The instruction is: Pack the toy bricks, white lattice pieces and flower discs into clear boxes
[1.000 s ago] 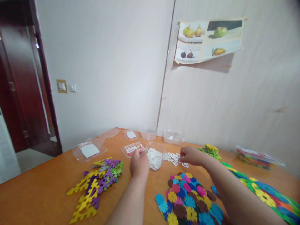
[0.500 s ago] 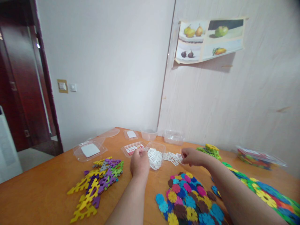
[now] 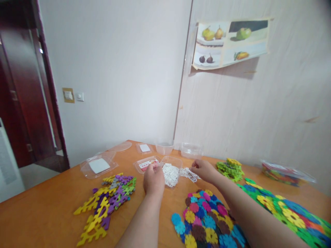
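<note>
A clear plastic box (image 3: 171,161) holding many white lattice pieces (image 3: 170,175) sits in the middle of the table. My left hand (image 3: 154,179) is closed at the box's left edge, its fingertips against the rim. More white pieces (image 3: 189,174) lie loose on the table to the right of the box. Over the right end of these loose pieces is my right hand (image 3: 203,169), its fingers pinched together; whatever is between the fingertips is too small to make out.
Yellow and purple notched pieces (image 3: 103,203) lie at left, colourful discs (image 3: 204,220) in front. Green pieces (image 3: 229,169), large rings (image 3: 289,213) and a filled box (image 3: 287,172) are at right. Clear containers (image 3: 191,150) and lids (image 3: 99,165) stand behind and left.
My right hand has moved left, closer to the box, and now sits over the loose white pieces. My left hand has stayed at the box's edge.
</note>
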